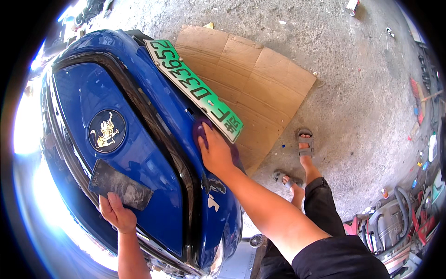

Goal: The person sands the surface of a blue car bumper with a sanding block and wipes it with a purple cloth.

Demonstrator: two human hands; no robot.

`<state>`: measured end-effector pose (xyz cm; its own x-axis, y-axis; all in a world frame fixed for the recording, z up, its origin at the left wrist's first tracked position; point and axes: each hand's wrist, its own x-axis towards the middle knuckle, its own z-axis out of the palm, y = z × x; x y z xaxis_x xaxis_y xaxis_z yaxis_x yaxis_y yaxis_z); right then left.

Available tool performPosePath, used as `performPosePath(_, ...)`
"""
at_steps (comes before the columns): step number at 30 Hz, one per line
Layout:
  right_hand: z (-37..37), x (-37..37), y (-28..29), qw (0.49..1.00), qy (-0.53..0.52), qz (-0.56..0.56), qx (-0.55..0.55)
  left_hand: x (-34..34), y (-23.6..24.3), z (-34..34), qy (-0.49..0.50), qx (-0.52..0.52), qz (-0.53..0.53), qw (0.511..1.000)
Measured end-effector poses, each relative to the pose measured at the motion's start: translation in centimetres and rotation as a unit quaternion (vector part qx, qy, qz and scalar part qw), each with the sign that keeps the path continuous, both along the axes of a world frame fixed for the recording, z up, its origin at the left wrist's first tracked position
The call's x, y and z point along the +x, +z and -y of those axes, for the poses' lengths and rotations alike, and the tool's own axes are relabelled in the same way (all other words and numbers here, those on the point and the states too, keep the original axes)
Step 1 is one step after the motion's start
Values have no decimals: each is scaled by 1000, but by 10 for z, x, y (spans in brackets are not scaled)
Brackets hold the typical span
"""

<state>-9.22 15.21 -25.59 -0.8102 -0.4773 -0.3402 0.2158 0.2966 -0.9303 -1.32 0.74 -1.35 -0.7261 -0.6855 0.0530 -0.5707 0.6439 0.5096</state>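
Note:
The front of a blue car (79, 88) fills the left of the view, with a round dark emblem (107, 130) and a green licence plate (186, 81) on it. My left hand (116, 211) grips the near edge of a dark rectangular sheet (125, 181), which looks like sandpaper, over the blue panel below the emblem. My right hand (213, 151) presses a purple cloth (201, 126) onto the bumper just below the plate; part of the cloth is hidden under it. Chipped paint (213, 202) shows on the bumper near my right wrist.
A flattened cardboard sheet (278, 83) lies on the concrete floor (362, 102) beside the bumper. My sandaled feet (304, 142) stand near it. At the lower right is machinery with hoses (388, 223); small bottles and tools (433, 146) lie along the right side. A can (351, 7) lies at the top.

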Motion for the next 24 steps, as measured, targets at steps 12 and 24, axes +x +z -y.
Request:
performPosePath(12, -5, 13, -1, 988, -1, 95, 119, -5, 2, -1, -4, -17, 29, 999)
performPosePath(24, -10, 0, 5, 969, 46, 212, 122, -3, 2, -1, 5, -1, 31, 1000)
